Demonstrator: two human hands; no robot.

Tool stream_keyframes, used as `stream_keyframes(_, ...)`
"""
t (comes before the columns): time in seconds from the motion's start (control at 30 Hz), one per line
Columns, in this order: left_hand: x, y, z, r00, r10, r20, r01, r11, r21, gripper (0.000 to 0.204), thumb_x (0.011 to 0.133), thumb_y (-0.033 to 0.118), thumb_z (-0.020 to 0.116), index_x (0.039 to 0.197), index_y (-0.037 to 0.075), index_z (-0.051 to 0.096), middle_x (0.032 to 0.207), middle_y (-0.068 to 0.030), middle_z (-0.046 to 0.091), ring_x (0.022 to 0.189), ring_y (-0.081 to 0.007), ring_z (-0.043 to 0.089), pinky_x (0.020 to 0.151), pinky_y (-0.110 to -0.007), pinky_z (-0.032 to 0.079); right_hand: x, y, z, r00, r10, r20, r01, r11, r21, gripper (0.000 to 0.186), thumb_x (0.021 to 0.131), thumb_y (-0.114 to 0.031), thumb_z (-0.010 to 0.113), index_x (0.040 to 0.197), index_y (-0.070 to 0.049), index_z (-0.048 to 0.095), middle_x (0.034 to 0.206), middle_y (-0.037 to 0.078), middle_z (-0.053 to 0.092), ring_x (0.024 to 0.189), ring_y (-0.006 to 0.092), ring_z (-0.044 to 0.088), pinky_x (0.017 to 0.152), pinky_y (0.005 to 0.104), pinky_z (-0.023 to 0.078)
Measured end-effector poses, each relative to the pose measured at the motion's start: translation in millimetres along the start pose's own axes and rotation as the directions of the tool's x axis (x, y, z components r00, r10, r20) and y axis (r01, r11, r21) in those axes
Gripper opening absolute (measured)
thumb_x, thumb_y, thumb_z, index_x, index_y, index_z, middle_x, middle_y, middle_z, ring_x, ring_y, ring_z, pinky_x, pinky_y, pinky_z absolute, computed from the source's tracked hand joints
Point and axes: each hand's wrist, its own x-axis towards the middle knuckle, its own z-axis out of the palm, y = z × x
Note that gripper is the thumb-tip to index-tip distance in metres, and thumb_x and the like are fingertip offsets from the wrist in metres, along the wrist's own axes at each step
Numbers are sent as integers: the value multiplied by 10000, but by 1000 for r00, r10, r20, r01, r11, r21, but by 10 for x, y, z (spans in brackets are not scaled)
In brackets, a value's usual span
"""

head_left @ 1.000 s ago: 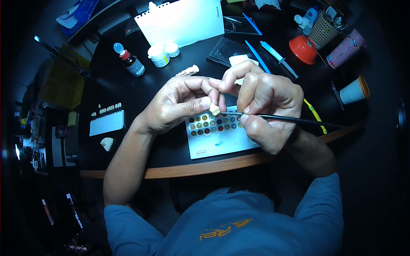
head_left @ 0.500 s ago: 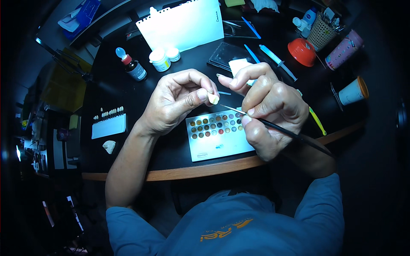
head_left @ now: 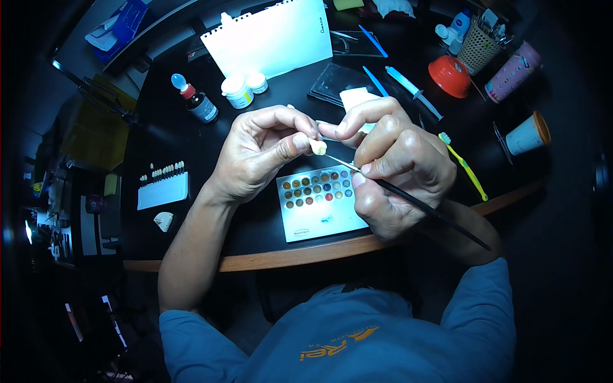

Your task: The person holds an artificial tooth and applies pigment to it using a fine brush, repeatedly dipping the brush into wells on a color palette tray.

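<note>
Between the thumb and fingers of my left hand [head_left: 260, 148] is a small cream-coloured dental crown [head_left: 318, 147], its end facing my right side. My right hand [head_left: 402, 169] is closed round a thin paintbrush [head_left: 408, 200] with a dark handle, which slants down to the right. The brush's fine tip reaches the crown's edge; whether it presses on it I cannot tell. My right fingertips come close to my left ones. Below both hands lies a white palette [head_left: 325, 220] with rows of small round wells in brown, grey, red and pale colours, partly covered by my right hand.
To the left are a tooth shade guide [head_left: 163, 189], a fan-shaped pale piece [head_left: 163, 221] and a dropper bottle [head_left: 196, 101]. White jars [head_left: 238, 92] and a spiral pad [head_left: 271, 38] stand behind. Rightward are a syringe [head_left: 415, 93], a red bowl [head_left: 449, 76], a yellow toothbrush [head_left: 465, 167] and a cup [head_left: 527, 135].
My right hand has moved slightly left, bringing the brush tip from a small gap up to the crown. More of the yellow toothbrush shows. My left hand stays nearly still.
</note>
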Motion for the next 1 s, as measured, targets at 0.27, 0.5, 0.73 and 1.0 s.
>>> stream_keyframes(0.27, 4, 14, 13, 999, -45, -3, 45, 999, -31, 143, 965, 94, 710, 1054, -17, 693, 1011, -132, 726, 1005, -181, 702, 943, -334, 570, 15, 39, 44, 998, -16, -67, 15, 1000, -15, 134, 665, 57, 614, 752, -24, 553, 689, 92, 574, 855, 276, 658, 783, 423, 603)
stream_keyframes(0.5, 6, 14, 15, 999, -32, 4, 32, 999, -3, 142, 968, 100, 707, 1047, -18, 697, 1006, -142, 729, 1026, -191, 699, 949, -339, 567, 35, 63, 34, 996, -44, -75, 41, 998, -43, 154, 604, 34, 641, 700, -48, 553, 677, 60, 588, 811, 256, 684, 725, 348, 569)
stream_keyframes(0.73, -2, 27, 10, 999, -53, -1, 53, 999, -10, 146, 967, 99, 707, 1048, -22, 696, 1004, -138, 730, 1050, -201, 696, 961, -349, 561, 58, 20, 21, 999, -12, -37, 9, 997, -74, 148, 614, 33, 642, 692, -52, 549, 668, 56, 577, 812, 252, 685, 722, 336, 569)
stream_keyframes(1.0, 1, 24, -16, 999, -32, 24, 31, 999, 21, 151, 967, 99, 707, 1056, -22, 691, 1022, -145, 729, 1056, -208, 695, 970, -351, 557, 51, 39, 20, 998, -35, -47, 31, 997, -75, 156, 610, 30, 648, 695, -49, 544, 683, 63, 584, 819, 263, 692, 729, 350, 578)
